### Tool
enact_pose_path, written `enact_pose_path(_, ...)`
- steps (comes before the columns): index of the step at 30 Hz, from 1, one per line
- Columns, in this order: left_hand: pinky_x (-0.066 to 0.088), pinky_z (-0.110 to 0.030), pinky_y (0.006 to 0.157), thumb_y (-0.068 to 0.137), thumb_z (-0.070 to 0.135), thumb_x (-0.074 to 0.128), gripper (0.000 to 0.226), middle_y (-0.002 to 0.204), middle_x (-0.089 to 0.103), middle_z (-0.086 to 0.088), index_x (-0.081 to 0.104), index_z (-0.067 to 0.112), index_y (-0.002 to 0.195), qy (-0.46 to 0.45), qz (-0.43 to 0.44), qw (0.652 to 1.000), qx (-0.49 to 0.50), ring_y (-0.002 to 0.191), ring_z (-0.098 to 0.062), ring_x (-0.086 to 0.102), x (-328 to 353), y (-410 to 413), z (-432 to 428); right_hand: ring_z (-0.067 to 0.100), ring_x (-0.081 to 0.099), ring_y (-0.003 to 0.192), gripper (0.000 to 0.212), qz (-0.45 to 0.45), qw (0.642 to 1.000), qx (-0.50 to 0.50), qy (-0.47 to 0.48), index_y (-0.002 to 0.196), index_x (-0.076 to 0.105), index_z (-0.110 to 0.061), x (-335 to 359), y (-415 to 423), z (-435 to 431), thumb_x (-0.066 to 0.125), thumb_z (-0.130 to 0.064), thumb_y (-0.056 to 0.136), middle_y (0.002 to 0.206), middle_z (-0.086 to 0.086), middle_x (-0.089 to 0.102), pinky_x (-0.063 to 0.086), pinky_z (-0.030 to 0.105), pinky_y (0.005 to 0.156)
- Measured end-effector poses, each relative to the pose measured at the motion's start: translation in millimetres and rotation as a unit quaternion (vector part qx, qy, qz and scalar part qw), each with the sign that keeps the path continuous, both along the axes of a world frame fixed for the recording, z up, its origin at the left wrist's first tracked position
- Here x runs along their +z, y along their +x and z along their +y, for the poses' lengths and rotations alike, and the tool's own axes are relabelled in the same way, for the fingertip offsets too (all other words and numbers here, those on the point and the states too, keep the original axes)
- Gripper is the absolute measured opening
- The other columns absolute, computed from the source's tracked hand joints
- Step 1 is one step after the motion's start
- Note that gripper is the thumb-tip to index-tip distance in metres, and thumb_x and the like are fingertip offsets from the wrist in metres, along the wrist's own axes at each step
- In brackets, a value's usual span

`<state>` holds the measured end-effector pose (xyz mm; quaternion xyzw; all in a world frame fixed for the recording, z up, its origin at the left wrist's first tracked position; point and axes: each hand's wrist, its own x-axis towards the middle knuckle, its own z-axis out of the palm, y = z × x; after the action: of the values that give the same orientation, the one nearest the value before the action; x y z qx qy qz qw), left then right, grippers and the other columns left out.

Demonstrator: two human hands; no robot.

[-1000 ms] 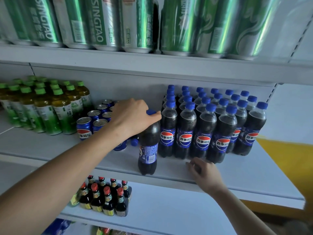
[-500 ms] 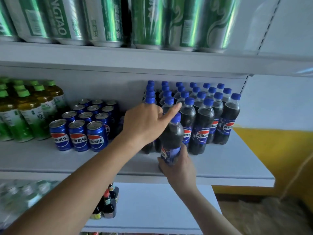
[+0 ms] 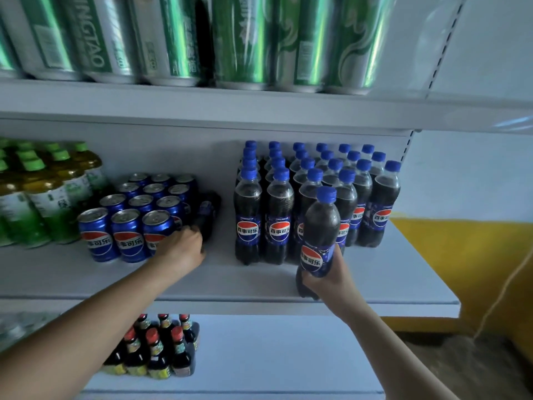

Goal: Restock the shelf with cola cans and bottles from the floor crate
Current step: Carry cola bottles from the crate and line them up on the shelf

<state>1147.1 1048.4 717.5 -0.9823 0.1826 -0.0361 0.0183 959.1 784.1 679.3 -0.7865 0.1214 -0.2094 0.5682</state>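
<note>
My right hand (image 3: 327, 280) grips the lower part of an upright cola bottle (image 3: 320, 226) with a blue cap, at the front right of the block of cola bottles (image 3: 278, 215) on the middle shelf (image 3: 259, 287). My left hand (image 3: 184, 249) reaches in beside the blue cola cans (image 3: 127, 235). Its fingers curl round the near end of a dark cola bottle (image 3: 208, 210) lying on its side between the cans and the bottle block. The floor crate is out of view.
Green tea bottles (image 3: 43, 197) stand left of the cans. Tall green beer cans (image 3: 230, 39) fill the shelf above. Small dark bottles with red caps (image 3: 161, 347) stand on the lower shelf. A yellow wall (image 3: 461, 269) lies past the shelf's right end.
My left hand left the upright bottle's cap and moved left and down to the lying bottle by the cans. My right hand took the upright bottle and carried it right.
</note>
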Motion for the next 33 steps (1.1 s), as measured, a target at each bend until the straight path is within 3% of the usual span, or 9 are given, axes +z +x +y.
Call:
enact_pose_path(4, 0.055, -0.04, 0.078, 0.091, 0.028, 0.065, 0.045, 0.114, 0.069, -0.018, 0.051, 0.002, 0.125, -0.051, 0.035, 0.997, 0.044, 0.104, -0.037, 0.069, -8.1, 9.6, -2.4, 0.025, 0.068, 0.09, 0.052, -0.011, 0.999, 0.018, 0.026, 0.114, 0.054, -0.029, -1.0, 2.9, -2.4, 0.078, -0.017, 0.069, 0.097, 0.005, 0.07, 0.059, 0.045, 0.082)
enact_pose_path(8, 0.055, -0.046, 0.086, 0.094, 0.015, 0.061, 0.044, 0.12, 0.067, -0.021, 0.042, 0.001, 0.13, -0.09, 0.026, 0.994, 0.063, 0.11, -0.04, 0.068, -8.4, 13.8, -13.1, 0.019, 0.066, 0.092, 0.055, -0.012, 0.997, 0.033, 0.064, 0.12, 0.054, -0.027, -5.3, 0.0, -3.6, 0.077, -0.013, 0.073, 0.103, 0.007, 0.07, 0.058, 0.033, 0.082)
enact_pose_path(11, 0.054, -0.048, 0.086, 0.096, 0.012, 0.058, 0.04, 0.12, 0.067, -0.022, 0.04, 0.001, 0.13, -0.105, 0.018, 0.991, 0.075, 0.11, -0.041, 0.067, -11.9, 14.0, -17.8, 0.03, 0.067, 0.099, 0.056, -0.001, 0.998, 0.032, 0.061, 0.122, 0.054, -0.029, -15.0, -3.2, -2.9, 0.079, -0.009, 0.077, 0.106, 0.009, 0.07, 0.058, 0.043, 0.088)
enact_pose_path(15, 0.054, -0.043, 0.078, 0.097, 0.025, 0.06, 0.035, 0.113, 0.067, -0.024, 0.048, 0.0, 0.119, -0.121, 0.007, 0.992, 0.045, 0.104, -0.042, 0.067, -1.6, 9.9, -13.5, 0.025, 0.069, 0.099, 0.053, 0.009, 0.999, 0.029, 0.03, 0.12, 0.056, -0.032, -20.5, -4.3, -2.4, 0.081, -0.016, 0.076, 0.102, -0.001, 0.073, 0.059, 0.05, 0.09)
enact_pose_path(20, 0.043, -0.036, 0.058, 0.099, 0.042, 0.052, 0.038, 0.094, 0.072, -0.016, 0.049, 0.009, 0.116, -0.135, -0.118, 0.984, 0.002, 0.086, -0.04, 0.069, 36.5, -8.3, 0.8, 0.021, 0.069, 0.097, 0.05, 0.003, 0.999, 0.025, 0.027, 0.117, 0.058, -0.031, -23.6, -2.9, -1.9, 0.081, -0.009, 0.079, 0.1, -0.004, 0.074, 0.058, 0.045, 0.09)
enact_pose_path(25, 0.04, -0.036, 0.061, 0.094, 0.048, 0.055, 0.034, 0.081, 0.07, -0.007, 0.052, 0.02, 0.114, -0.209, -0.173, 0.962, -0.027, 0.083, -0.036, 0.067, 72.6, -37.1, 10.3, 0.025, 0.068, 0.099, 0.05, 0.0, 0.999, 0.028, 0.036, 0.118, 0.057, -0.026, -23.6, -1.9, -1.8, 0.079, -0.001, 0.081, 0.102, 0.001, 0.073, 0.058, 0.039, 0.088)
enact_pose_path(30, 0.048, -0.037, 0.061, 0.089, 0.048, 0.061, 0.027, 0.065, 0.061, -0.001, 0.056, 0.023, 0.095, -0.265, -0.201, 0.943, -0.03, 0.071, -0.035, 0.063, 102.2, -57.5, 7.0, 0.022, 0.069, 0.098, 0.051, 0.008, 0.999, 0.028, 0.025, 0.119, 0.057, -0.029, -26.4, -0.9, -4.0, 0.08, -0.004, 0.08, 0.102, -0.004, 0.073, 0.059, 0.046, 0.091)
enact_pose_path(33, 0.046, -0.035, 0.06, 0.088, 0.048, 0.061, 0.027, 0.062, 0.059, 0.002, 0.058, 0.022, 0.085, -0.284, -0.193, 0.938, -0.036, 0.07, -0.034, 0.062, 110.4, -60.0, 1.8, 0.021, 0.069, 0.097, 0.051, 0.01, 0.999, 0.027, 0.022, 0.119, 0.057, -0.029, -26.1, -1.8, -3.9, 0.08, -0.005, 0.081, 0.102, -0.004, 0.073, 0.058, 0.045, 0.091)
